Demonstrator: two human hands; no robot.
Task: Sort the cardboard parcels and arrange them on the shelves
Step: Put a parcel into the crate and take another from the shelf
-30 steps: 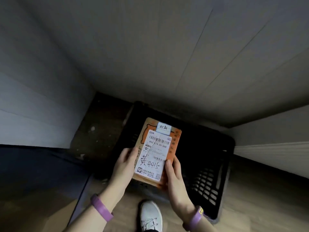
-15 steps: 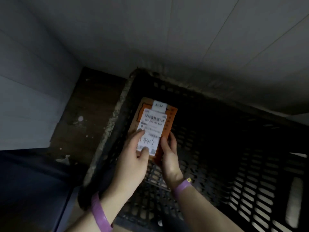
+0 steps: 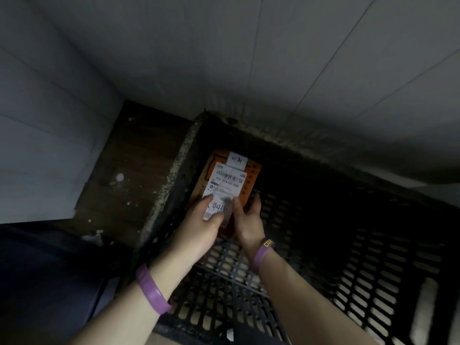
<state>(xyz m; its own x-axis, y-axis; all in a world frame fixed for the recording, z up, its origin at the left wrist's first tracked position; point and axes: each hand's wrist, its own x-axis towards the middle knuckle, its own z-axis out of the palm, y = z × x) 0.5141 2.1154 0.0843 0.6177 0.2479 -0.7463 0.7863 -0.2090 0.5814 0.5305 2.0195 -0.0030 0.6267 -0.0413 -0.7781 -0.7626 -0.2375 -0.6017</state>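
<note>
- Two pale tiled walls (image 3: 224,58) meet in a corner at upper left; lighting is dim.
- Floor: we see a dark wood-look strip (image 3: 119,170) w/ pale specks, between the left wall and the crate. A dark blue surface (image 3: 37,270) fills the lower left; type unclear.
- Container: black lattice crate (image 3: 348,282) set against the back wall. Its left rim is scuffed and dusty, and a pale tone shows through the holes.
- Task item: cardboard parcel (image 3: 251,178), orange print, w/ white shipping label (image 3: 224,185) (barcode + handwriting). Location: inside the crate, far-left corner. We cannot tell whether it rests on the crate bottom.
- Grip, left hand (image 3: 196,232): holds the parcel's lower left, fingers across the label.
- Grip, right hand (image 3: 249,220): holds the lower right edge, thumb on the face, fingers behind.
- Misc.: purple wristbands (image 3: 151,292), one per wrist.
- Obstruction: both hands cover the parcel's lower part, so the handwriting is only partly legible.
</note>
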